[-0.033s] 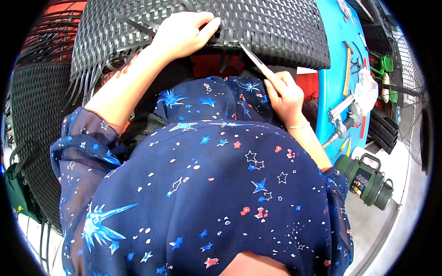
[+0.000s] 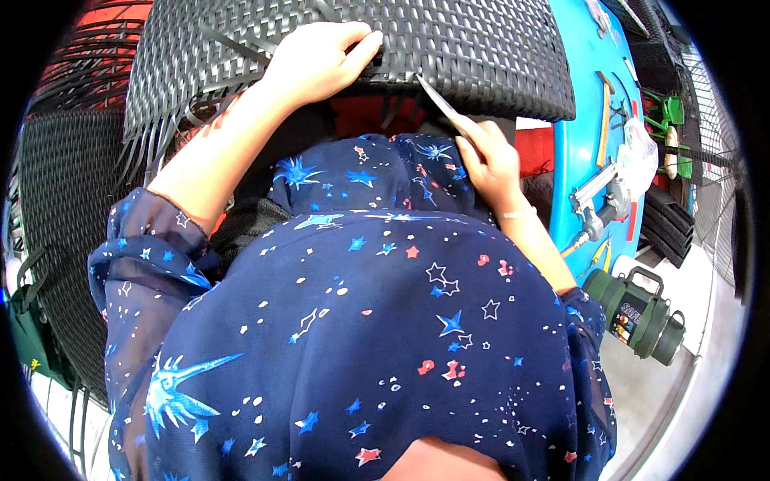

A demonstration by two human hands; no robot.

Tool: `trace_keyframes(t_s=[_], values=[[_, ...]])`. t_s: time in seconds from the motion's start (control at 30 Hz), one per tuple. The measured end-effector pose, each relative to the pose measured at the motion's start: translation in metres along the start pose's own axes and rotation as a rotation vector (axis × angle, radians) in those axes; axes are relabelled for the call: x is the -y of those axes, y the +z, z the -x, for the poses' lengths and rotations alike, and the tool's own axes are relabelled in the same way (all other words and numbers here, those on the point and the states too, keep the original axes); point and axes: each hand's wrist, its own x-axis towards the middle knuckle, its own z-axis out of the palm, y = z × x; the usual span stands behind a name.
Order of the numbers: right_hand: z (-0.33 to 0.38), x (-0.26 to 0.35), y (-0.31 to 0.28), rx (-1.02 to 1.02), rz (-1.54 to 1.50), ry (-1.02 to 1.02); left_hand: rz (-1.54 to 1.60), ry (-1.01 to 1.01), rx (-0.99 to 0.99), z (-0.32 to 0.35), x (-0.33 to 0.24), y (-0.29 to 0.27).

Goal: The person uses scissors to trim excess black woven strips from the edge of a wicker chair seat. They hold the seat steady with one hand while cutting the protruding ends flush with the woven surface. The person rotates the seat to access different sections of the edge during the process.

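A black woven wicker panel (image 2: pixel 473 52) lies across the top of the view, with loose black strips (image 2: pixel 144 136) hanging from its left edge. Closed at the panel's near edge, my left hand (image 2: pixel 321 60) presses thumb and finger together; what it pinches is hidden. My right hand (image 2: pixel 491 160) grips a slim, pointed, knife-like metal blade (image 2: pixel 439 101). The blade slants up and left, its tip at the panel's lower edge, just right of my left hand. Whether the tip enters the weave I cannot tell.
On the right, a blue table (image 2: pixel 573 148) bears a wooden-handled hammer (image 2: pixel 605 120), a grey metal hand tool (image 2: pixel 597 216) and a clear plastic bag (image 2: pixel 638 152). A green flask (image 2: pixel 634 313) stands below. Another dark woven piece (image 2: pixel 60 208) is at my left.
My right hand and the blade have shifted slightly up and left. My left hand and the panel look unmoved.
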Motion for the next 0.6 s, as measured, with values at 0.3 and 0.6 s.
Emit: trace_keyframes(t_s=[0.3, 0.6], values=[[-0.015, 0.01, -0.003, -0.047, -0.085, 0.014, 0.021, 0.0, -0.041, 0.0, -0.006, 0.0], [-0.018, 0.059, -0.065, 0.174, 0.166, 0.136, -0.007, -0.009, -0.053, 0.002, 0.0, 0.002]])
